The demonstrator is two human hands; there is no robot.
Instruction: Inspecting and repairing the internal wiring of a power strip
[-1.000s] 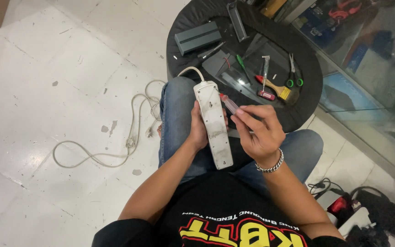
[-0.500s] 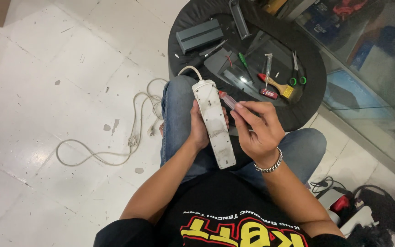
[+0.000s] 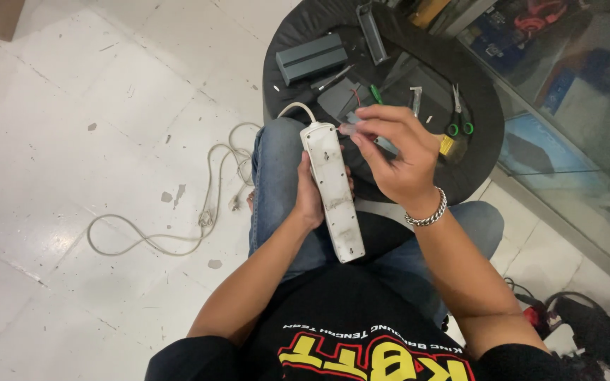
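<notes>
My left hand (image 3: 311,194) grips a white power strip (image 3: 333,190) from the left side, holding it lengthwise over my lap with its back facing up. My right hand (image 3: 393,155) is closed around a screwdriver with a clear handle (image 3: 348,130), whose tip sits at the strip's far end. A silver bracelet (image 3: 428,214) circles my right wrist. The strip's pale cable (image 3: 178,212) runs off the far end and loops across the tiled floor to the left.
A round black table (image 3: 478,159) stands just beyond my knees, holding a grey box (image 3: 312,58), green-handled scissors (image 3: 458,113), several small tools and a dark strip (image 3: 372,25). A glass cabinet (image 3: 573,106) is at right. Cables and red-black gear (image 3: 566,324) lie by my right hip.
My right hand has lifted from beside the strip's middle to its far end, bringing the screwdriver tip there. My left hand keeps its hold on the strip.
</notes>
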